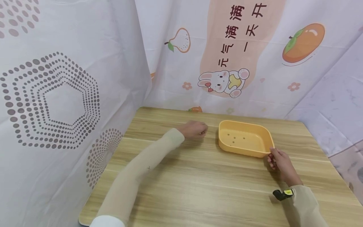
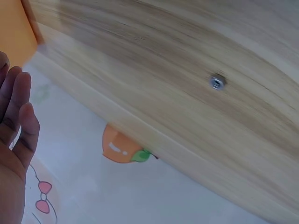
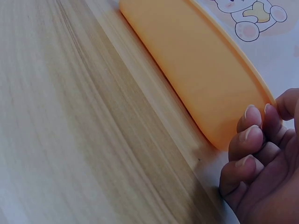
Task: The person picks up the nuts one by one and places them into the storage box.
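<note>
A shallow yellow-orange plastic tray sits on the wooden table, with several small dark greenish spots on its floor. At its near right corner my right hand pinches the rim between thumb and index finger, the other fingers curled outside the wall. Left of the tray, my left hand hovers low over the table with its fingers bent. The left wrist view cuts off its fingertips, so I cannot tell whether they pinch something. A small metal nut lies on the tabletop in that view.
The wooden table meets a printed curtain along its back edge. Another patterned curtain hangs along the left side. A black device with a yellow label is strapped at my right wrist.
</note>
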The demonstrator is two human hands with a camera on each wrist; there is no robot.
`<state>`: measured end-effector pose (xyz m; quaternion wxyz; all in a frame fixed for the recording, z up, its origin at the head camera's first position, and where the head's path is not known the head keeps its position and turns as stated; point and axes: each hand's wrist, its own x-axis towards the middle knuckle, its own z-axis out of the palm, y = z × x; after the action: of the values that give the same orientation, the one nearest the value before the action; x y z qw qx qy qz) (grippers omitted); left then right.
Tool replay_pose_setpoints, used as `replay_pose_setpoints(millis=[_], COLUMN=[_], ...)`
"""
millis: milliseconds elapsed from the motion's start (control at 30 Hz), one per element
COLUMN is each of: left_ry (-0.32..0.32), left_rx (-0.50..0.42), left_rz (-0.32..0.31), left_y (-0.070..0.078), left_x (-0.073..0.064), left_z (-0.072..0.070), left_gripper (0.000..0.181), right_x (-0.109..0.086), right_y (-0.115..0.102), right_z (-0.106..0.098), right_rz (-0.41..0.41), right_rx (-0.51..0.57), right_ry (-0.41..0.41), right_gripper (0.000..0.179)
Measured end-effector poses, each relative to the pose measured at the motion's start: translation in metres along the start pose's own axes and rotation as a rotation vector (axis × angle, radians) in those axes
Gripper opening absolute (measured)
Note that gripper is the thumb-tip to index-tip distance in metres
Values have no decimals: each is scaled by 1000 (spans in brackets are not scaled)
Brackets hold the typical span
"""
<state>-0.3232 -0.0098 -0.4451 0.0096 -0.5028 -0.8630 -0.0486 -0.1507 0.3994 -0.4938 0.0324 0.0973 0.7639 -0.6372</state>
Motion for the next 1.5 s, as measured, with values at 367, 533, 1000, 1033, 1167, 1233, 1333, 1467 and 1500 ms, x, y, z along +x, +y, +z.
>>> replay_pose_setpoints(millis=[367, 533, 1000, 1033, 1167, 1233, 1333, 1467, 1500], left_ry=[-26, -18, -44, -41, -29, -27, -24, -8, -3], left_rx=[-17, -1, -65, -68, -71, -74, -67, -33, -19], left_rz=[19, 21, 75, 83, 98, 101, 104, 114, 115], left_y=[11, 13, 25, 26, 29, 31, 35, 39, 39], left_x=[10, 15, 28, 29, 33, 35, 38, 43, 44], left_z=[2, 4, 2, 2, 2, 3, 3, 2, 2], left_gripper=[10, 10, 6, 5, 6, 8, 9, 10, 11], right_x=[1, 2, 2, 2, 1, 1, 1, 0, 0], right_y=[0, 1, 2, 3, 3, 3, 2, 1, 1], right_z=[0, 0, -1, -1, -1, -1, -1, 0, 1], right_rz=[15, 6, 2, 1, 1, 2, 4, -9, -15], right_rx=[3, 13, -5, 0, 9, 1, -3, 12, 15], right_ry=[5, 6, 17, 17, 12, 8, 3, 3, 2], right_gripper=[42, 43, 44, 43, 43, 43, 43, 43, 43])
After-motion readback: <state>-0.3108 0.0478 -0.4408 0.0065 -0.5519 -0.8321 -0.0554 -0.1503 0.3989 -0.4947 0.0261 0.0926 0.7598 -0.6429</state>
